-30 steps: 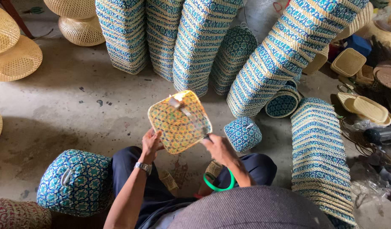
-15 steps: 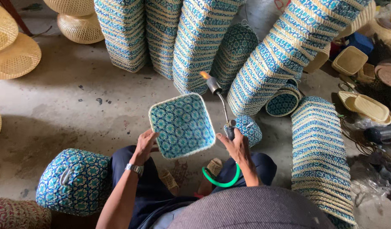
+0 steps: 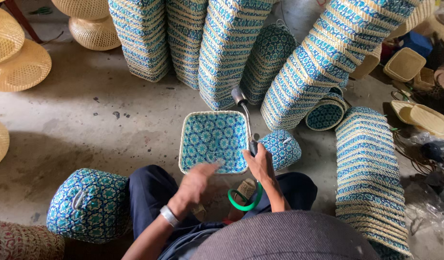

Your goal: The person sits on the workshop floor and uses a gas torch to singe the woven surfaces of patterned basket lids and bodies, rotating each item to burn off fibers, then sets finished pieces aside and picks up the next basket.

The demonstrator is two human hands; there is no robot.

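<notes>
A square woven basket lid (image 3: 213, 140) with a blue flower pattern and pale rim lies in front of my knees. My left hand (image 3: 197, 182), blurred with motion, is at its near edge with fingers touching the pattern; a metal watch is on that wrist. My right hand (image 3: 260, 163) grips the handle of a gas torch (image 3: 243, 108), whose thin tube runs along the lid's right edge to a metal nozzle. A green hose (image 3: 243, 202) loops down from the torch between my legs. No flame shows at the nozzle.
Tall stacks of blue and straw woven baskets (image 3: 229, 48) lean behind the lid. A small blue lid (image 3: 282, 148) lies by my right hand, a rounded blue basket (image 3: 89, 204) at my left knee. Plain straw baskets (image 3: 19, 65) sit at the left, another stack (image 3: 368, 178) at the right.
The lid, first held up with its pale underside to the flame, was turned pattern-up and lowered. The torch flame has gone out. My left hand slid to the lid's near edge.
</notes>
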